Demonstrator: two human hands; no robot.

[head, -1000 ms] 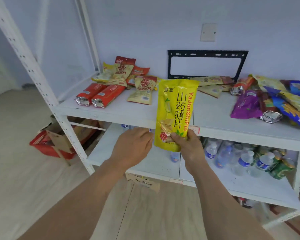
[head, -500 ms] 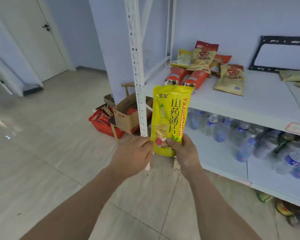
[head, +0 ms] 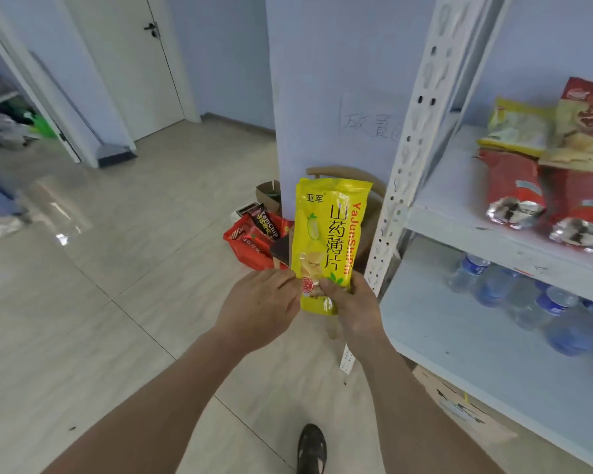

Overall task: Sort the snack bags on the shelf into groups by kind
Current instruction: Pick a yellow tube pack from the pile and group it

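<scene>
A tall yellow snack bag with red and black lettering stands upright in front of me. My right hand pinches its lower edge, and my left hand touches the same edge from the left side. Both hands are left of the white shelf. On that shelf lie two red bags with silver ends, a pale yellow bag and a red-and-tan bag, all at the right edge of view.
A white perforated shelf post rises just right of the held bag. Water bottles lie on the lower shelf. A red basket with snack packs and a cardboard box sit on the floor behind the bag. My shoe shows below.
The view has swung left, so the shelf has slid to the right edge and the door and floor appear. The yellow bag stays upright in both hands.
</scene>
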